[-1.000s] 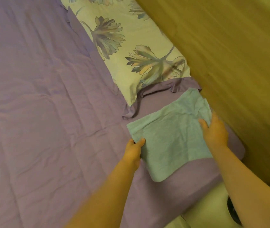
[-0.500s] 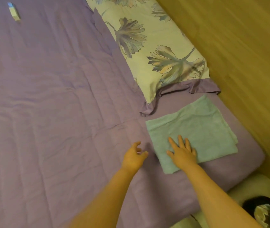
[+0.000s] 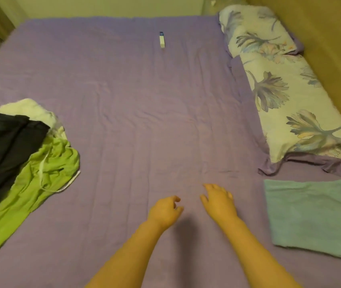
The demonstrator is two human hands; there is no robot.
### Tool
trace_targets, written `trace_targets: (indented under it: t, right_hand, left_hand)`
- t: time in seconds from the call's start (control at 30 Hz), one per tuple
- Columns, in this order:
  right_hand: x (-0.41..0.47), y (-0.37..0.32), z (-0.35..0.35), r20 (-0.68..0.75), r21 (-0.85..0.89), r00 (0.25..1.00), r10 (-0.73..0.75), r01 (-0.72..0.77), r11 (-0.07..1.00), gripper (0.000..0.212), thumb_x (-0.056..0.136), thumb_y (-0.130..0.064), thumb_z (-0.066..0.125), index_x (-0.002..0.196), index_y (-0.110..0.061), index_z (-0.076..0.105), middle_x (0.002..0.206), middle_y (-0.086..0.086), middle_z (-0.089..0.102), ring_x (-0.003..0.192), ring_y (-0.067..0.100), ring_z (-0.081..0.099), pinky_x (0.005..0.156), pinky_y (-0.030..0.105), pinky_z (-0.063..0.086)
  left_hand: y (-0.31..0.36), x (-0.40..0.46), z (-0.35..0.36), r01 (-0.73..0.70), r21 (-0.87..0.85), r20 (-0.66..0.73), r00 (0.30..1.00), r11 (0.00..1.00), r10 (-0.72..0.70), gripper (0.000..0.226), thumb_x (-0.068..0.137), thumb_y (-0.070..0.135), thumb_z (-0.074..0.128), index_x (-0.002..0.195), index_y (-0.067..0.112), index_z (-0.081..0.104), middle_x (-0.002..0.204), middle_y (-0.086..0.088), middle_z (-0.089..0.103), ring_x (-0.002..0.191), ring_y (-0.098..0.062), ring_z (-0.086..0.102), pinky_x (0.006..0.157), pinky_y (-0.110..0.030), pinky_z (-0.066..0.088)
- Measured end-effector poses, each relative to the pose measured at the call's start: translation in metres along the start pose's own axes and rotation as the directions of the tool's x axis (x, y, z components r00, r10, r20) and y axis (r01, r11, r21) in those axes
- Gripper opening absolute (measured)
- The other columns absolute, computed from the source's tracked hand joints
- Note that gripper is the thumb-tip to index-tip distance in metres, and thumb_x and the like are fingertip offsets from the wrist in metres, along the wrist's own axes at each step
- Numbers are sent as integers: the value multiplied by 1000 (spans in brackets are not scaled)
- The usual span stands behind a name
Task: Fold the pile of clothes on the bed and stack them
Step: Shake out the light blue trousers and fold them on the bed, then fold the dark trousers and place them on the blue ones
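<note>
Head view, one frame. Two hands are recorded over the purple bedsheet, close together and near the lower middle. Left hand: fingers loosely curled, holding nothing. Right hand: fingers relaxed and spread, holding nothing; whether either touches the sheet cannot be told.

One folded teal towel lies flat at the right edge, just below the near end of the pillow, well apart from both hands.

One unfolded pile at the left edge, three garments counted: one black garment, one lime green garment with a white drawstring partly under and beside the black one, one white garment behind both.

One floral pillow runs along the right side against a wooden headboard. One small white tube with a blue cap lies alone at the far middle.
</note>
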State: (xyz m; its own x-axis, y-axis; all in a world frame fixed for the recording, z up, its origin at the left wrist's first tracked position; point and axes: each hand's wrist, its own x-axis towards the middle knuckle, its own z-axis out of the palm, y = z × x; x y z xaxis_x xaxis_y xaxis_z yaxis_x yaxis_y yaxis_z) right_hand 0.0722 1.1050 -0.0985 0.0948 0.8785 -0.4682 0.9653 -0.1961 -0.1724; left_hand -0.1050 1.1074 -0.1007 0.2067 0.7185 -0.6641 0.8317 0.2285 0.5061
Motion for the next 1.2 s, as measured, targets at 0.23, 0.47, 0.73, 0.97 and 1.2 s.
trace_targets:
  t: [0.23,0.47,0.73,0.97,1.2]
  right_hand:
    - [-46,-159,-6,29,-74,981,-192,193,978,57,100,-42,37,150,-22,21,146,4,43,132,22,41,110,38,27]
    - [-105,-301,-8,19,-124,939,-344,344,931,56,99,-42,40,149,-22,22,143,5,44,131,27,41,109,43,28]
    - [-153,-399,-27,-36,-167,865,-501,489,856,55,98,-42,41,147,-23,27,145,5,41,129,27,42,105,39,31]
    - [-160,-451,-46,-68,-161,775,-629,613,773,54,97,-43,42,146,-22,30,143,4,43,127,26,44,101,39,37]
    - [-151,-500,-41,-37,-173,738,-673,659,732,53,97,-43,42,144,-20,32,140,5,46,126,27,45,98,39,39]
  left_hand:
    - [-111,-82,-104,34,12,-193,981,999,-31,44,96,44,48,132,19,52,125,-4,60,112,-22,57,88,-31,46]
    - [-213,-182,-188,32,86,-399,917,996,5,38,95,43,47,126,22,57,118,-2,64,106,-22,59,84,-33,49]
    - [-290,-264,-234,114,52,-525,848,992,-70,41,94,45,47,129,25,56,120,2,63,110,-19,58,85,-28,45]
    - [-315,-308,-260,164,-40,-622,768,986,-153,44,93,49,46,129,25,55,118,3,64,106,-16,60,85,-32,50]
    - [-344,-320,-284,186,-108,-654,727,977,-211,40,91,51,48,122,29,58,102,8,66,90,-12,60,78,-32,52]
